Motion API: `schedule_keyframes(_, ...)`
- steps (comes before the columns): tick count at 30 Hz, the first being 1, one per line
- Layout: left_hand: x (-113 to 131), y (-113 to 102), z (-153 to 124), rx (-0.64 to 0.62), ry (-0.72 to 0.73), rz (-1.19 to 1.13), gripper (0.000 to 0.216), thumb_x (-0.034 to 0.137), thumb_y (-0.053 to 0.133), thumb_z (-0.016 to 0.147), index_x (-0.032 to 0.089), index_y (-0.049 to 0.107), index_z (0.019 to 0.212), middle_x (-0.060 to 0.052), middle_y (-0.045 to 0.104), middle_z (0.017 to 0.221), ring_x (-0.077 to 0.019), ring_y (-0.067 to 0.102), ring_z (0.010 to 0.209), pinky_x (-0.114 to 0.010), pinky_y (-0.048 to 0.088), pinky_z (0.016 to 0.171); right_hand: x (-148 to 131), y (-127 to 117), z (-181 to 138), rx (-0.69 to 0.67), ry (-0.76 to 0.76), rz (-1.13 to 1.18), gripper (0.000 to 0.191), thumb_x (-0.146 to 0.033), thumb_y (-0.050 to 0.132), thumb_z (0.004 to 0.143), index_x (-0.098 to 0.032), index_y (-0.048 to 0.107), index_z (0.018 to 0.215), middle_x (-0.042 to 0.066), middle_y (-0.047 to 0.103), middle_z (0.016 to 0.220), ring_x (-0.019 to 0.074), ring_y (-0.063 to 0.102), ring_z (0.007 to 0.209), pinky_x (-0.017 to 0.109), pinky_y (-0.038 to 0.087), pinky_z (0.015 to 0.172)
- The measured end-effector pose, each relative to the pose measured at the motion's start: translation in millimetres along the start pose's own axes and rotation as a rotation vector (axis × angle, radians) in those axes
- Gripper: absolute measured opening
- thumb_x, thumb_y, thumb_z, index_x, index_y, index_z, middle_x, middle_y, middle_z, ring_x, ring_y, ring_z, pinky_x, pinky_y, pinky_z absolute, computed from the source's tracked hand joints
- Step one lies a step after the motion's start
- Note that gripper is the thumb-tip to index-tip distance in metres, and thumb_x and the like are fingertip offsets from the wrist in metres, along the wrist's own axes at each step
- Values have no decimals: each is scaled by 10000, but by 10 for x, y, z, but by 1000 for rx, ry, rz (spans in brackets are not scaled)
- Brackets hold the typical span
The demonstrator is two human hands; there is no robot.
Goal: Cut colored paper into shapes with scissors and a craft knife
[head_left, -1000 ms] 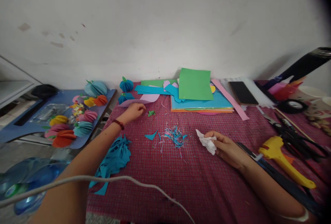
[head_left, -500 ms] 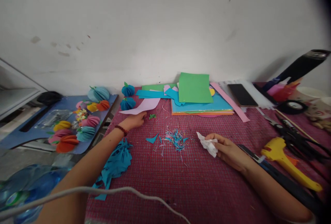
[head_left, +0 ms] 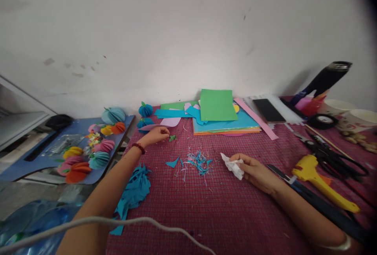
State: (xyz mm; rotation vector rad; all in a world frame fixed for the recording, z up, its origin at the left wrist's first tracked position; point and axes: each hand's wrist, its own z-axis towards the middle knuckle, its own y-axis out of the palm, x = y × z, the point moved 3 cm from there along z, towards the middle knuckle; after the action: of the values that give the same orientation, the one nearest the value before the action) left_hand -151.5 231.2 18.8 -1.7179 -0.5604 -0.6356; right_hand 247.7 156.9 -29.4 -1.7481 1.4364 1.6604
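Note:
My right hand (head_left: 253, 170) grips a crumpled white tissue (head_left: 234, 167) just above the red checked cloth. To its left lies a heap of blue and pale paper shreds (head_left: 200, 162), with a pointed blue scrap (head_left: 173, 162) beside it. My left hand (head_left: 157, 134), a beaded bracelet on its wrist, has its fingers curled together; what they hold, if anything, is hidden. A small green scrap (head_left: 172, 138) lies right by those fingertips. Behind this hand is a lilac paper strip (head_left: 171, 122), its left part raised in front of a blue paper pumpkin (head_left: 145, 122).
Blue paper cuttings (head_left: 135, 188) lie beside my left forearm. Stacked coloured sheets (head_left: 226, 126) stand against the wall. On the right are a phone (head_left: 268, 110), scissors (head_left: 324, 149), a yellow glue gun (head_left: 321, 182) and a cutter (head_left: 297, 186). A white cable (head_left: 147, 220) crosses the front.
My left hand has risen slightly off the cloth, its fingers drawn together. The lilac strip's left part has tilted up. My right hand still holds the tissue; the view has shifted a little.

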Motion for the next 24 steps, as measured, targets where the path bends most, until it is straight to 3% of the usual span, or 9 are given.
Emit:
schedule_keyframes(3, 65, -15, -14, 75, 19, -97, 275, 293, 537, 669, 175, 612, 905, 4, 619, 659, -126, 543, 535, -208, 355, 446, 12, -3, 12, 2, -13, 0, 295, -412, 743, 735, -186, 616, 877, -10, 584, 771, 106, 492, 646, 234, 352, 605)
schedule_keyframes(8, 146, -128, -146, 279, 74, -258, 123, 226, 472, 605, 160, 577, 610, -5, 595, 617, -108, 487, 524, -218, 350, 481, 29, -11, 28, -10, -28, 30, 286, -367, 752, 729, -184, 608, 896, -26, 580, 746, 88, 497, 626, 215, 345, 585)
schedule_keyframes(13, 144, -126, -221, 329, 77, -419, 165, 216, 523, 651, 143, 586, 517, 8, 546, 522, -97, 459, 490, -225, 349, 482, 1, 16, 18, -16, -43, 7, 284, -380, 737, 733, -181, 602, 884, -19, 586, 743, 94, 499, 621, 221, 350, 579)
schedule_keyframes(19, 89, -66, -335, 472, 13, -677, 246, 363, 559, 884, 131, 577, 803, 25, 562, 693, -74, 498, 537, -217, 435, 503, -14, 38, -1, -3, -61, -47, 331, -400, 735, 704, -177, 582, 895, -14, 586, 754, 106, 510, 624, 235, 366, 595)
schedule_keyframes(24, 380, 174, -664, 518, 19, -939, 169, 264, 612, 659, 160, 496, 593, 40, 517, 561, -77, 485, 496, -194, 399, 477, -97, -132, 24, 133, -222, -395, 265, -385, 581, 803, -169, 567, 956, 2, 587, 733, 138, 518, 628, 265, 383, 614)
